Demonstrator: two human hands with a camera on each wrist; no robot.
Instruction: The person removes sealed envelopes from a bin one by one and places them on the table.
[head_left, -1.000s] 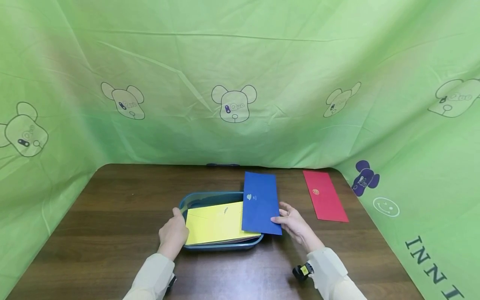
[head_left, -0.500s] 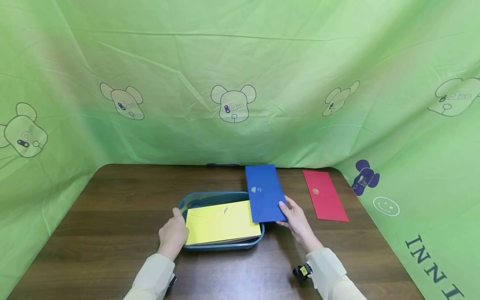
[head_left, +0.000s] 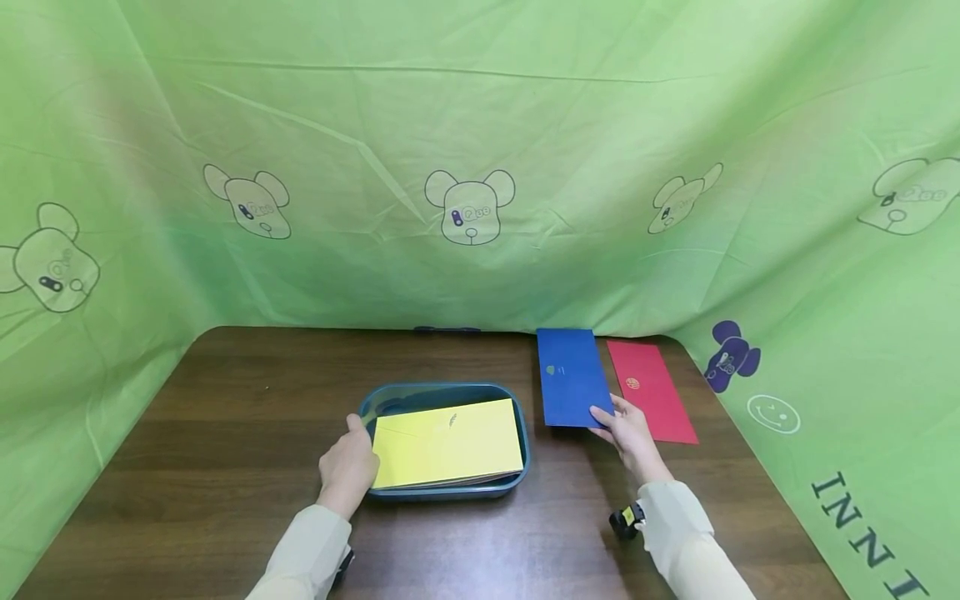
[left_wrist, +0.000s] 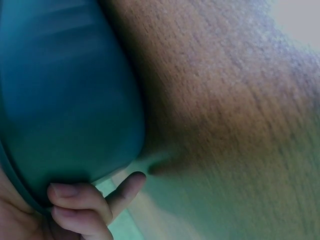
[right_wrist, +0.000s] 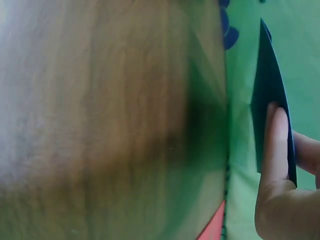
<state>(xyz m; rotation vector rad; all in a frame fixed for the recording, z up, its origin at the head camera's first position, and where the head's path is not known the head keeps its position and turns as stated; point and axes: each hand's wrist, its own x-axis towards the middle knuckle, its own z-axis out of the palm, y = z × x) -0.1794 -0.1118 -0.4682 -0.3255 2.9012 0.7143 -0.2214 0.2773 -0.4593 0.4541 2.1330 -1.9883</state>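
A blue envelope (head_left: 573, 375) hangs above the table at the back right, its lower right corner pinched between thumb and fingers of my right hand (head_left: 628, 433). In the right wrist view the envelope (right_wrist: 269, 85) appears nearly edge-on, thumb and fingers on opposite faces. My left hand (head_left: 348, 468) grips the left rim of a blue plastic basin (head_left: 450, 493). Seen from the left wrist, its fingers (left_wrist: 80, 195) curl under the rim against the basin's outer wall (left_wrist: 75, 100). A yellow envelope (head_left: 447, 443) lies on top of a stack inside the basin.
To the right of the blue envelope a red envelope (head_left: 654, 392) lies flat on the brown wooden table (head_left: 247, 433). A green printed cloth (head_left: 360, 275) hangs behind the table and along both sides.
My right hand has carried the blue envelope rightward and back, off the basin's right end toward the red envelope. The yellow envelope's right part is now uncovered. My left hand keeps its place.
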